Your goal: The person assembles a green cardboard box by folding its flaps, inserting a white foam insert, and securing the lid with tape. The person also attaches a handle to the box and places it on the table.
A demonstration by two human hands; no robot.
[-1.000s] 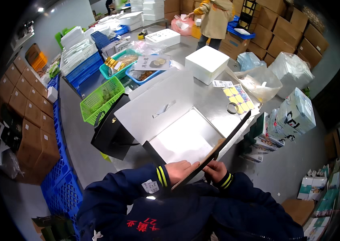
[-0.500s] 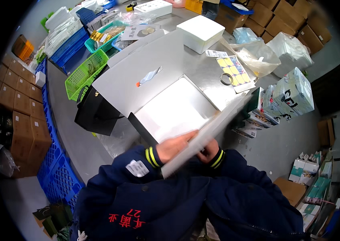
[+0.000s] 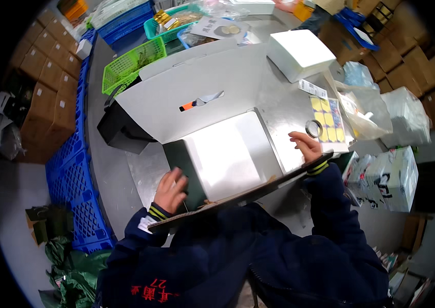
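An open carton (image 3: pixel 228 154), white inside and dark green outside, lies on the metal table (image 3: pixel 279 97) right in front of me. Its big white back flap (image 3: pixel 197 82) stands open and carries a small orange and black marker (image 3: pixel 189 106). The near flap (image 3: pixel 248 192) runs edge-on across my chest. My left hand (image 3: pixel 170 190) grips its left end by the carton's dark side wall. My right hand (image 3: pixel 306 146) holds its right end, fingers pointing toward a tape roll (image 3: pixel 313 128) on a sheet of yellow stickers (image 3: pixel 325 118).
A white foam box (image 3: pixel 299 54) sits at the table's far right. A green basket (image 3: pixel 133 64), a black bin (image 3: pixel 120 131) and blue crates (image 3: pixel 71 169) line the left. Plastic bags (image 3: pixel 371 108) and white printed packs (image 3: pixel 392 174) crowd the right. Another person's hand (image 3: pixel 285 5) shows at the top.
My hands slid apart from the middle of the near flap to its two ends. The flap dropped lower toward my chest, and the view tilted closer over the carton.
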